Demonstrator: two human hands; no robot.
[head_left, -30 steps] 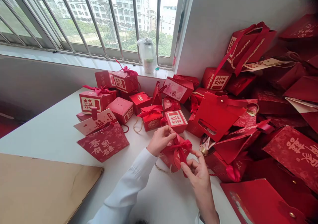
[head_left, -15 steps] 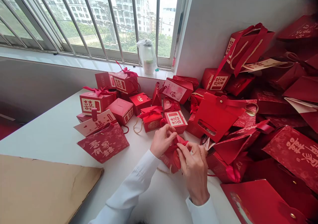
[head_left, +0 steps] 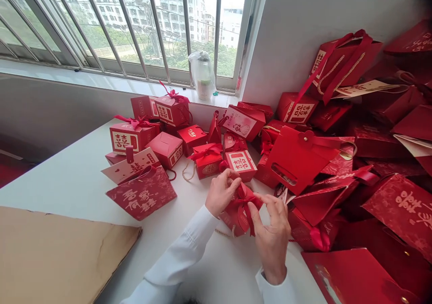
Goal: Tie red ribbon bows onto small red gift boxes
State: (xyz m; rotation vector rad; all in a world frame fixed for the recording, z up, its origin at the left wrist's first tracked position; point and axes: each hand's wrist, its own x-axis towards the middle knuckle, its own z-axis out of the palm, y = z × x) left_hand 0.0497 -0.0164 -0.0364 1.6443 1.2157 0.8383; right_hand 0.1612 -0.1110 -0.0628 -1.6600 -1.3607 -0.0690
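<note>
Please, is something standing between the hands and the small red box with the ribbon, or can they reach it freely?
Nothing visible stands between them. The left hand and the right hand both touch the red gift box and its red ribbon bow directly. A red box with a white label sits just beyond the left hand's fingers.

Your left-hand grip (head_left: pixel 221 192) sits palm down, its fingers (head_left: pixel 232 180) curled forward and bunched together, the wrist bent slightly, with your forearm in its white sleeve (head_left: pixel 182 250) reaching in at a slant from the lower edge. Your right-hand grip (head_left: pixel 272 237) stands more upright, its back toward you, thumb (head_left: pixel 253 216) and fingertips (head_left: pixel 270 199) pinching inward just beside the left hand, and its white cuff (head_left: pixel 272 288) shows at the wrist near the bottom edge
</note>
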